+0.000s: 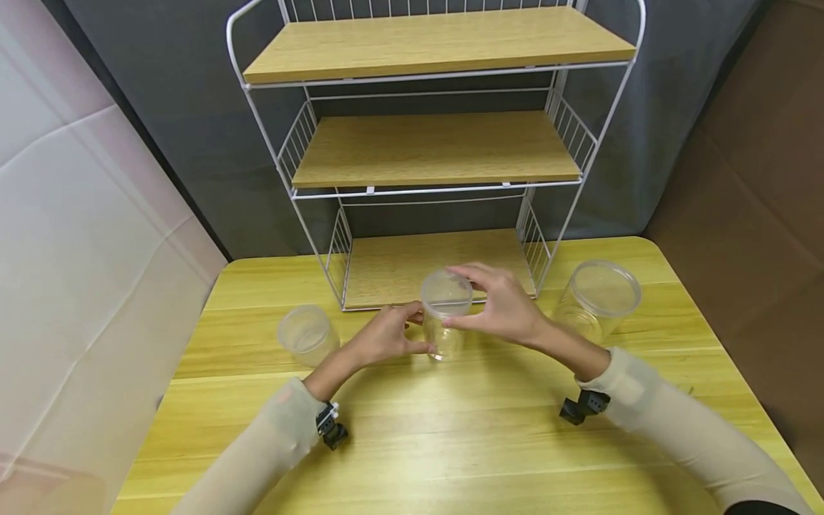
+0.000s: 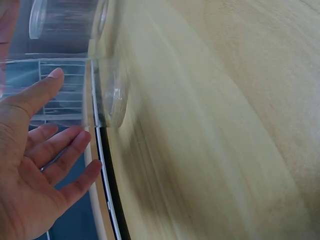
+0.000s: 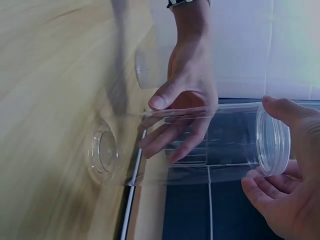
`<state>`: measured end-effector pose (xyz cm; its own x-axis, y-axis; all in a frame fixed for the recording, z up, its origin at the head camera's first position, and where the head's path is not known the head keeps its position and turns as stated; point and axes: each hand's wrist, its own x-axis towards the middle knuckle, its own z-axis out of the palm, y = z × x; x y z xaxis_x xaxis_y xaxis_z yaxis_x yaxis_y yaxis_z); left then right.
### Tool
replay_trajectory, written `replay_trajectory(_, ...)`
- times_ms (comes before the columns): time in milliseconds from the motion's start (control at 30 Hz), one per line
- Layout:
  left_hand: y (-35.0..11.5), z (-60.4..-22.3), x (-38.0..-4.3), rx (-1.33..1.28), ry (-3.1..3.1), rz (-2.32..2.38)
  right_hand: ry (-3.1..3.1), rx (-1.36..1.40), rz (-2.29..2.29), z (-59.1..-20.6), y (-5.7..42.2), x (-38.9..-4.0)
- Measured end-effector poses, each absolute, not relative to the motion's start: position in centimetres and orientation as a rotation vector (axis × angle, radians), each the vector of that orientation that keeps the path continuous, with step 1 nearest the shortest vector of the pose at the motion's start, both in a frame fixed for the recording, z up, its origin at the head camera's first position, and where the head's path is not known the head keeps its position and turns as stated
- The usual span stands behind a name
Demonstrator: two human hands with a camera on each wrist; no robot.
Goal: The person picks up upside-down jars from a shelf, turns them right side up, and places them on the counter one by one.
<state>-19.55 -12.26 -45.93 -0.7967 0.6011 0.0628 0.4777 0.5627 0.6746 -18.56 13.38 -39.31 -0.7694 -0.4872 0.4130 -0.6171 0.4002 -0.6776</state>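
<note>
A tall clear plastic jar [image 1: 445,336] with a transparent lid [image 1: 445,287] stands upright on the table in front of the shelf rack. My right hand [image 1: 502,304] grips it by the lid's rim, thumb on one side and fingers on the other, as the right wrist view also shows. Low on the jar's left side is my left hand [image 1: 389,335], its thumb and loosely bent fingers spread apart. In the left wrist view the thumb overlaps the jar [image 2: 107,95]; whether the left fingers touch it I cannot tell.
A shorter clear jar [image 1: 309,336] stands left of my left hand. To the right, beside my right forearm, is a wider lidded clear jar [image 1: 595,300]. Behind them rises a white wire rack with three wooden shelves [image 1: 438,146], its bottom shelf [image 1: 399,265] just above the table [image 1: 412,443].
</note>
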Motion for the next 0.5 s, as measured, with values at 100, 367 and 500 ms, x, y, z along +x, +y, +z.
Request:
replay_trajectory(100,-12.17,-46.17,-19.47,0.919,2.621,1.057,-2.522,0.982,1.292,-39.85,13.27,-18.51)
replay_trajectory(367,-12.25,-46.49,-19.38,0.926,2.615,1.07,-2.561,0.981,1.278,-40.28,13.02,-18.43)
replay_trajectory(500,-12.45,-46.34,-19.25,0.898,2.628,1.018,-2.577,1.017,1.255,-40.47,13.18,-18.47)
